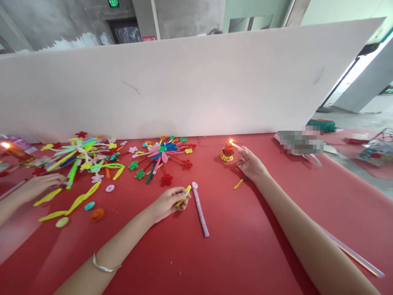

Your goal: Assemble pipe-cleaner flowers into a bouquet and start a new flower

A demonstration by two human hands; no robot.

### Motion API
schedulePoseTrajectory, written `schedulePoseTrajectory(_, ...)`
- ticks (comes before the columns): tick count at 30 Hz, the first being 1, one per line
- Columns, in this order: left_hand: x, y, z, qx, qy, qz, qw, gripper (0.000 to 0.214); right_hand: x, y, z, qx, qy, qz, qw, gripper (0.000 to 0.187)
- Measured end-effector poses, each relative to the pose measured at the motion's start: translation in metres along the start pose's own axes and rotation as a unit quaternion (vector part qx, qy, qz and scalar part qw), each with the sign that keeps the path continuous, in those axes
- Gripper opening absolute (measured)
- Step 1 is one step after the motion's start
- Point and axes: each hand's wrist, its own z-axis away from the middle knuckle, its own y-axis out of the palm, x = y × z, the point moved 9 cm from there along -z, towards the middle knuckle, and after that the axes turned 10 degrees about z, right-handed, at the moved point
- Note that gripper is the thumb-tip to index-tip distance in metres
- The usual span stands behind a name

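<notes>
My left hand point(167, 203) is closed around a small yellow piece point(184, 196) that looks like bent pipe cleaner. Just right of those fingers lies a lilac twisted stick point(201, 213) with a round coil at its upper end. My right hand point(251, 164) pinches a thin pale stick point(236, 145), which looks like a glue stick. Its tip meets the flame of a red candle point(229, 148) in a gold base. Below that hand rests a short yellow twisted strand point(239, 183) with a dark end.
Pipe-cleaner flowers point(162, 151) spread along the back, beside a second colourful bunch point(82, 151). Another person's hand point(50, 180) works at far left near another lit candle point(18, 153). A white board point(184, 90) stands behind. A long translucent stick point(356, 254) lies right.
</notes>
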Motion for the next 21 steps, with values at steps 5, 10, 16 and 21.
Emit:
schedulePoseTrajectory(5,0.0005,-0.0024,-0.0001,-0.015,-0.007,0.005,1.0,0.02,-0.0015,-0.0008,-0.0011,0.001,-0.004,0.024,1.0,0.033)
schedulePoseTrajectory(10,0.0016,-0.0047,-0.0009,-0.016,-0.011,0.002,1.0,0.02,-0.0013,-0.0004,-0.0028,0.014,-0.015,0.029,0.999,0.03)
schedulePoseTrajectory(16,-0.0002,-0.0023,-0.0003,-0.01,-0.003,-0.003,1.0,0.02,-0.0011,-0.0006,-0.0011,0.01,-0.004,0.01,1.0,0.029)
schedulePoseTrajectory(21,0.0001,-0.0019,0.0001,-0.012,-0.007,0.002,1.0,0.02,-0.0026,-0.0022,-0.0015,0.002,0.001,0.011,1.0,0.028)
